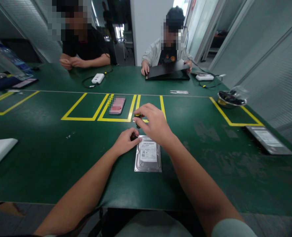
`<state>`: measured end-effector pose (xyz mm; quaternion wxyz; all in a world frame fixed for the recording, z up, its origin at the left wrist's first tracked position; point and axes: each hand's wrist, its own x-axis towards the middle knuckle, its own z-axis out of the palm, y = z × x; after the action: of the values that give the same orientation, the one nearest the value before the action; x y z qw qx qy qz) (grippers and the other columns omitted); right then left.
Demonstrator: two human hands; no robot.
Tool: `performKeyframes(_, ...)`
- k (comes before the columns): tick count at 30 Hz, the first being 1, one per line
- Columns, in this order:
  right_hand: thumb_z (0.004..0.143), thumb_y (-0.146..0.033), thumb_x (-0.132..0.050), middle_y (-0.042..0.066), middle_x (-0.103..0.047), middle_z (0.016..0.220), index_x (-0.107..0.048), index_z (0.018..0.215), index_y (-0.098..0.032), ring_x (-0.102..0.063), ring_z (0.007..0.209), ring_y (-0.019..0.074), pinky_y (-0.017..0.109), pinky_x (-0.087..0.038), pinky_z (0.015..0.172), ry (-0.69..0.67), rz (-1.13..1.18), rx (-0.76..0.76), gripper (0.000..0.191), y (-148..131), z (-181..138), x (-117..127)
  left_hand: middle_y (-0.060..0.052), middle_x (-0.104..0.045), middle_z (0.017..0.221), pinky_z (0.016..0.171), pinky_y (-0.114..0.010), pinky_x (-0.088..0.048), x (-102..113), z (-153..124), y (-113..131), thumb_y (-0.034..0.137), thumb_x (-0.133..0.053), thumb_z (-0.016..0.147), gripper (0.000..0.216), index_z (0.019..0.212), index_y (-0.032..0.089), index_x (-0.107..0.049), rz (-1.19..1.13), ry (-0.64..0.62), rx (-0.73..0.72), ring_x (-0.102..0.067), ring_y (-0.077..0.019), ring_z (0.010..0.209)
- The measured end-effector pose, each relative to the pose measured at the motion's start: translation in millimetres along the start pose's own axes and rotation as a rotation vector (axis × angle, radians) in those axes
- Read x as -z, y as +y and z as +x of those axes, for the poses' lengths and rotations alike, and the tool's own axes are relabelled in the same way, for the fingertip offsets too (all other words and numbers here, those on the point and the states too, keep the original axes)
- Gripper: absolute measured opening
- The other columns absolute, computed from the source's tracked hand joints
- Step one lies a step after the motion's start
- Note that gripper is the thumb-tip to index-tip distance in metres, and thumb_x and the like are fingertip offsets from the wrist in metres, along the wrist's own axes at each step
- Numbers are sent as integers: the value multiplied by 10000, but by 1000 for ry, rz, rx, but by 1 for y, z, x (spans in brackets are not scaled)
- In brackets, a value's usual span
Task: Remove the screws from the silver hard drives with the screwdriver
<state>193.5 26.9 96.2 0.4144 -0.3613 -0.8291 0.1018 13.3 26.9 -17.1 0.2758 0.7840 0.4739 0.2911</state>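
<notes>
A silver hard drive with a white label lies flat on the green table in front of me. My right hand is closed around the black and yellow handle of a screwdriver, held upright over the drive's far left corner. The screwdriver's thin shaft points down to that corner, where its tip is hidden. At the same corner, my left hand grips the drive with the thumb on its top edge and the other fingers curled beside it.
Yellow tape marks out boxes on the green table. A phone lies in one. To the right are another hard drive and a metal bowl with dark items. Two people sit opposite, one holding a black laptop.
</notes>
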Motion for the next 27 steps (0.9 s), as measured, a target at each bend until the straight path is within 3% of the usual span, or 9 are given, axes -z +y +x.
performKeyframes(8, 887, -150, -513, 57, -671, 970, -631, 941, -178, -592, 943, 178, 322, -436, 864, -46, 2, 15, 133, 1, 2, 3, -6, -603, 821, 668, -284, -407, 0, 0, 1, 414, -632, 840, 261, 931, 176, -573, 23, -7, 2, -539, -164, 737)
performKeyframes(15, 896, -237, -581, 45, -684, 939, -632, 909, -187, -596, 898, 176, 326, -435, 840, -37, -15, 15, 72, 2, 1, 2, -11, -610, 832, 682, -289, -417, 1, 0, 2, 418, -624, 837, 258, 919, 179, -569, 19, -5, -4, -548, -171, 749)
performKeyframes(19, 898, -183, -552, 52, -692, 998, -635, 979, -183, -608, 937, 169, 316, -448, 843, -54, 31, -3, 116, 1, 1, 1, -8, -613, 824, 676, -283, -416, 2, 0, 2, 416, -631, 833, 258, 915, 178, -573, 20, -3, -5, -550, -168, 742)
performKeyframes(27, 880, -251, -626, 54, -603, 978, -674, 982, -187, -568, 908, 162, 312, -462, 820, -11, 28, -7, 129, 3, 0, 1, -3, -603, 826, 682, -285, -413, 2, 0, 3, 398, -632, 841, 242, 908, 177, -564, -1, 2, -6, -545, -160, 734)
